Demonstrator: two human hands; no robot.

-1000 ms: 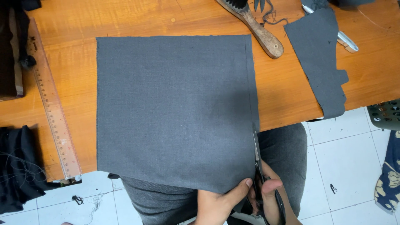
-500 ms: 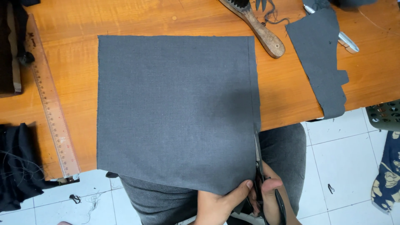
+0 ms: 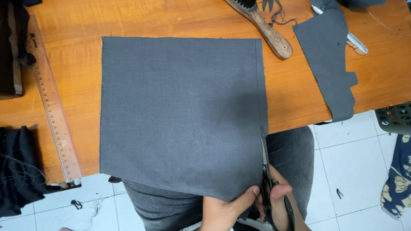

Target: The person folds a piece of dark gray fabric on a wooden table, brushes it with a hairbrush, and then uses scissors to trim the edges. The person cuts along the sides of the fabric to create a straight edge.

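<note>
- The wooden table (image 3: 295, 98) carries the work; its near edge runs under the lower part of the cloth.
- The grey fabric panel (image 3: 180, 115) lies flat on it, the lower part hanging past the edge over the person's lap. It looks light, soft and limp, so it would sag wherever unsupported; best held at the hem just beside the cut line, keeping it taut.
- A clear plastic ruler (image 3: 53, 111) lies well left of the panel; a wooden-handled brush (image 3: 267, 32) and 1 shaped grey offcut (image 3: 332, 68) lie to the right, apart from it.
- The left hand (image 3: 224, 209) comes up from below, fingers closed in a pinch on the panel's bottom right corner, thumb on top.
- The right hand (image 3: 280, 205) sits just beside it, fingers wrapped through the handles of the black scissors (image 3: 266, 179), gripping them.
- The scissors point away from the body, blades along a thin line near the panel's right edge; how far the blades are parted is too small to tell.
</note>
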